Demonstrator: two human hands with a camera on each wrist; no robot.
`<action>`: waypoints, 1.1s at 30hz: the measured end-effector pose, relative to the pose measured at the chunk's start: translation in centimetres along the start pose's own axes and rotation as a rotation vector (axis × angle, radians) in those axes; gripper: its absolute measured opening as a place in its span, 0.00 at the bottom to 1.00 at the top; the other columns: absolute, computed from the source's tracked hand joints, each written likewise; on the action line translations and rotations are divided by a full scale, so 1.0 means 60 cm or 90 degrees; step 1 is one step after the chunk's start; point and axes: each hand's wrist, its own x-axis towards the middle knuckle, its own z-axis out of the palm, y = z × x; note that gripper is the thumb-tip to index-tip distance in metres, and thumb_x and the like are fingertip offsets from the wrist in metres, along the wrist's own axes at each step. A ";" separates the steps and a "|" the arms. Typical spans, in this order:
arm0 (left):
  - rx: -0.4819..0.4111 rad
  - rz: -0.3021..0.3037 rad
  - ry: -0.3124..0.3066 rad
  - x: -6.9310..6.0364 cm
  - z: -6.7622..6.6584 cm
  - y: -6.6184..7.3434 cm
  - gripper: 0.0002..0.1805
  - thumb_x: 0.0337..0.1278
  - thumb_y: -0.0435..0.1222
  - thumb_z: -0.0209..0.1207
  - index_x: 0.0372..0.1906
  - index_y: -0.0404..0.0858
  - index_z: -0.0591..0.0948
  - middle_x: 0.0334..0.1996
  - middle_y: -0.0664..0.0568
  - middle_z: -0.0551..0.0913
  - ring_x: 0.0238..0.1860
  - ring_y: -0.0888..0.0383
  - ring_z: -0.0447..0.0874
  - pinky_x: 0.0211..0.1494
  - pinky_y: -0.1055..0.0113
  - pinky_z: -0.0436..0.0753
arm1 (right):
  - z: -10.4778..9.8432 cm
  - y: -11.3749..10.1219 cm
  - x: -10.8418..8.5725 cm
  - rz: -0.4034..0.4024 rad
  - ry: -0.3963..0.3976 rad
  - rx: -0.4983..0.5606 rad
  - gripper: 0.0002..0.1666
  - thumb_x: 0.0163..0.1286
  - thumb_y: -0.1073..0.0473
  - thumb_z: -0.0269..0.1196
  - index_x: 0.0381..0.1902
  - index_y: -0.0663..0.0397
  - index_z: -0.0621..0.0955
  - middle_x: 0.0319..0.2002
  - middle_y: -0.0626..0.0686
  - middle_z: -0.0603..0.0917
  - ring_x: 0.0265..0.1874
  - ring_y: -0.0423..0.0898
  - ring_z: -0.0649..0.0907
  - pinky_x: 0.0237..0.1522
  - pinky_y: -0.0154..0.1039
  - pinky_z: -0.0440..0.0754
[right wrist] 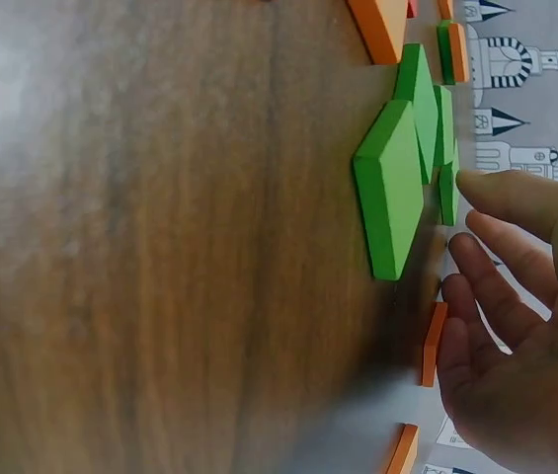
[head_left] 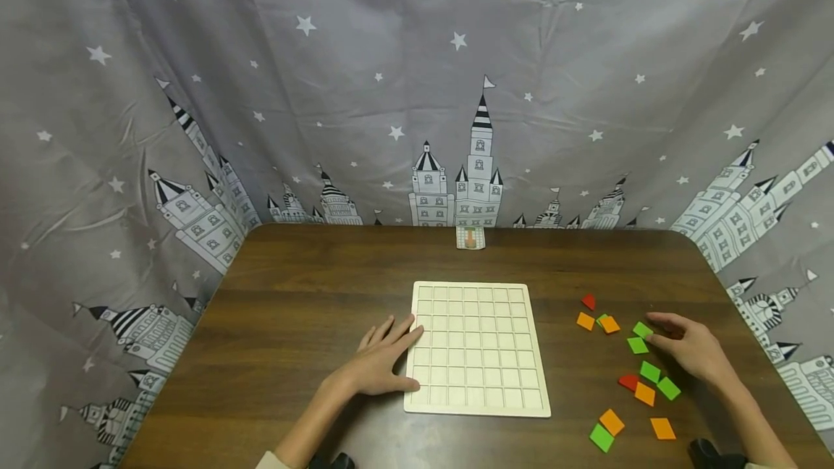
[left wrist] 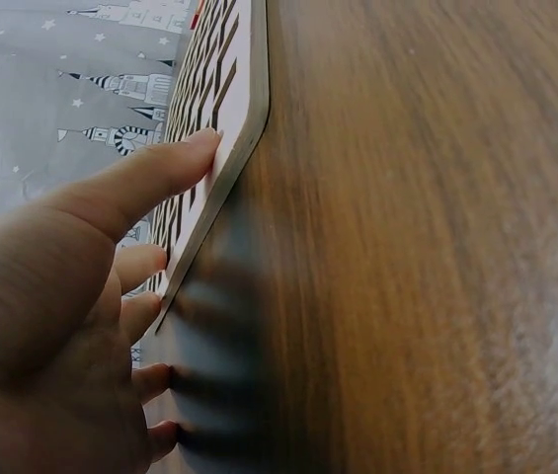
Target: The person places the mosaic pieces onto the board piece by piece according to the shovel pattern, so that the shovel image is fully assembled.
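A pale wooden board with a grid of square recesses lies on the table. My left hand rests at its left side, fingers spread; the thumb touches the board's rim. On the right, my right hand hovers low over the table with fingers loosely bent. Its thumb tip is at a green tile, touching or nearly so. Close by lie a second green tile and a larger-looking green tile. An orange tile shows beside the fingers in the right wrist view.
Several loose tiles lie right of the board, among them a red tile, an orange tile and a green tile. A small picture card sits at the table's back edge, before a grey curtain.
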 end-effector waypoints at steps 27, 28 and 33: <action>0.010 -0.005 0.004 0.005 0.001 -0.007 0.49 0.56 0.50 0.69 0.78 0.41 0.59 0.79 0.44 0.48 0.77 0.34 0.37 0.70 0.32 0.38 | 0.005 -0.006 0.008 -0.045 0.009 -0.048 0.21 0.69 0.63 0.64 0.56 0.71 0.81 0.53 0.74 0.78 0.48 0.71 0.79 0.44 0.66 0.76; 0.009 -0.005 0.005 0.005 0.000 -0.006 0.49 0.56 0.50 0.69 0.78 0.41 0.60 0.79 0.44 0.49 0.77 0.34 0.37 0.70 0.32 0.38 | 0.005 -0.006 0.008 -0.046 0.008 -0.047 0.21 0.68 0.64 0.64 0.56 0.71 0.81 0.52 0.74 0.78 0.47 0.71 0.79 0.43 0.66 0.76; 0.011 0.000 0.002 0.005 -0.001 -0.005 0.49 0.56 0.50 0.69 0.78 0.40 0.60 0.79 0.43 0.49 0.77 0.33 0.37 0.70 0.32 0.38 | 0.005 -0.002 0.007 -0.049 0.014 -0.055 0.21 0.67 0.66 0.64 0.56 0.71 0.81 0.52 0.74 0.79 0.47 0.71 0.79 0.43 0.66 0.76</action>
